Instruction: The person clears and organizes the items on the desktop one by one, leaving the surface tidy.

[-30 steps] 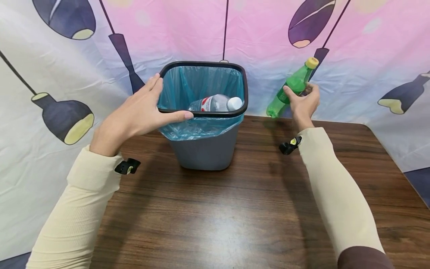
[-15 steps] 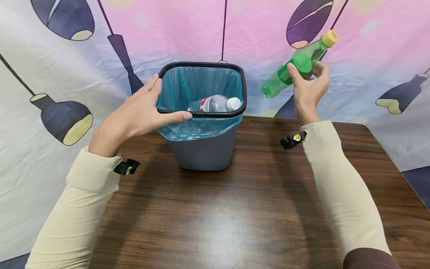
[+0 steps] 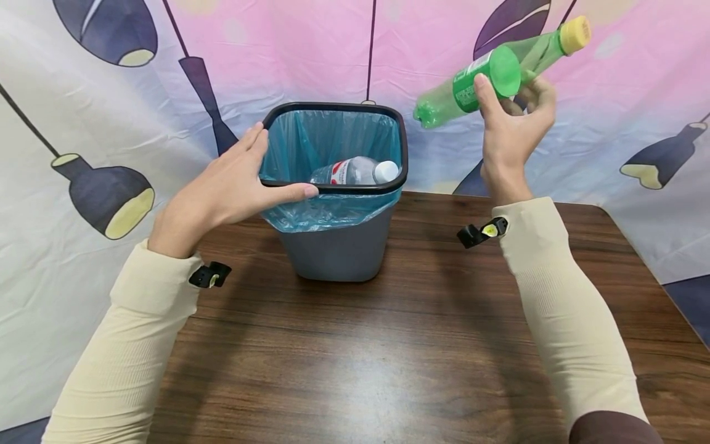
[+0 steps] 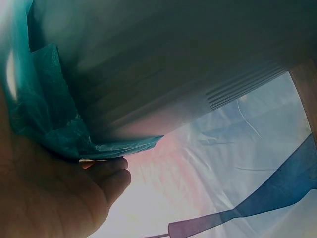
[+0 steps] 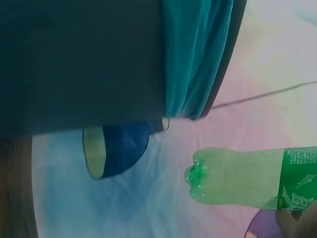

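Note:
A green plastic bottle point(image 3: 468, 92) with a yellow cap is gripped in my right hand point(image 3: 516, 132), thumb on its green label. It is raised right of the trash can point(image 3: 339, 254), tilted with its cap up to the right. In the right wrist view the bottle's base point(image 5: 198, 176) points toward the can. My left hand point(image 3: 219, 185) rests on the can's left front corner, fingers along the left rim and thumb along the front rim. A blue bag liner point(image 3: 327, 213) folds over that rim. Inside lies a clear bottle point(image 3: 360, 171) with a white cap.
The can stands on a dark wooden table point(image 3: 310, 357), near its back edge. Directly behind hangs a pink and blue printed cloth point(image 3: 310, 49). Small black wrist mounts point(image 3: 209, 275) stick out from both cuffs.
My right hand has lifted the green bottle up from near the table's back edge, and the bottle has tipped closer to level. The left hand and the can have stayed put.

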`<state>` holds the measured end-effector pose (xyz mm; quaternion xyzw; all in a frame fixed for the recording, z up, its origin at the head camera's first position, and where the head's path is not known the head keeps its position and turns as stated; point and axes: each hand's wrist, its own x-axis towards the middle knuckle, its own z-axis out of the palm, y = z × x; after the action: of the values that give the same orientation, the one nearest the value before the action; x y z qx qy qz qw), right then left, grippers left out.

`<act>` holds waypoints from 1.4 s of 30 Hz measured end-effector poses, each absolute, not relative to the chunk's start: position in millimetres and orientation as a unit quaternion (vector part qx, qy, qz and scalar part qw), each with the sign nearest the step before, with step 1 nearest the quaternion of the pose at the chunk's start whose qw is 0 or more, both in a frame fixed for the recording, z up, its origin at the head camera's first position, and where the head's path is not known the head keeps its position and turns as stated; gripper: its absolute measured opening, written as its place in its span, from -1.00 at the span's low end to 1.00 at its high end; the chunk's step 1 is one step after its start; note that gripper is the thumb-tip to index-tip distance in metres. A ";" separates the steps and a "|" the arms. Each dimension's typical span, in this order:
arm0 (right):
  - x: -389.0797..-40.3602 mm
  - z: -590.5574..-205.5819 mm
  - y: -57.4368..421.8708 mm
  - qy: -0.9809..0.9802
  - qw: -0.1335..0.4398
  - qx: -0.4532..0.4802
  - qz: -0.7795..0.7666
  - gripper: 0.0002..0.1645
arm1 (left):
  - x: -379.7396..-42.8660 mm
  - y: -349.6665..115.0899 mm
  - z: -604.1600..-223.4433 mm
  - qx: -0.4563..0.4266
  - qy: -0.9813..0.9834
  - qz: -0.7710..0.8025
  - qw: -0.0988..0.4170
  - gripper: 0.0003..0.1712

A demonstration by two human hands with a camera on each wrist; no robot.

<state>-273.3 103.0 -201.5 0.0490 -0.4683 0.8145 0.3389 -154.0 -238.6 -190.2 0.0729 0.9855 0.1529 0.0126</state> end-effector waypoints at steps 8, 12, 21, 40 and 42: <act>-252.5 -184.6 87.2 -0.422 0.312 0.085 0.847 -0.36 | -154.3 -238.5 -190.2 0.074 0.986 0.152 0.014 0.44; -247.2 -182.5 82.0 -0.416 0.295 0.106 0.853 -0.36 | -154.3 -238.0 -189.8 0.073 0.986 0.152 0.014 0.44; -245.4 -188.1 72.3 -0.435 0.254 0.152 0.850 -0.38 | -154.2 -237.2 -189.1 0.073 0.986 0.152 0.016 0.44; -240.8 -199.0 51.5 -0.531 0.156 0.205 0.807 -0.34 | -154.8 -235.6 -189.6 0.073 0.985 0.155 0.017 0.44; -239.8 -198.0 52.8 -0.543 0.146 0.200 0.803 -0.30 | -154.7 -235.3 -189.8 0.073 0.985 0.156 0.017 0.43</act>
<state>-239.8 52.8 -198.0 0.1996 -0.5425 0.8029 0.1457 -154.7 -235.3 -189.8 0.0734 0.9849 0.1557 0.0165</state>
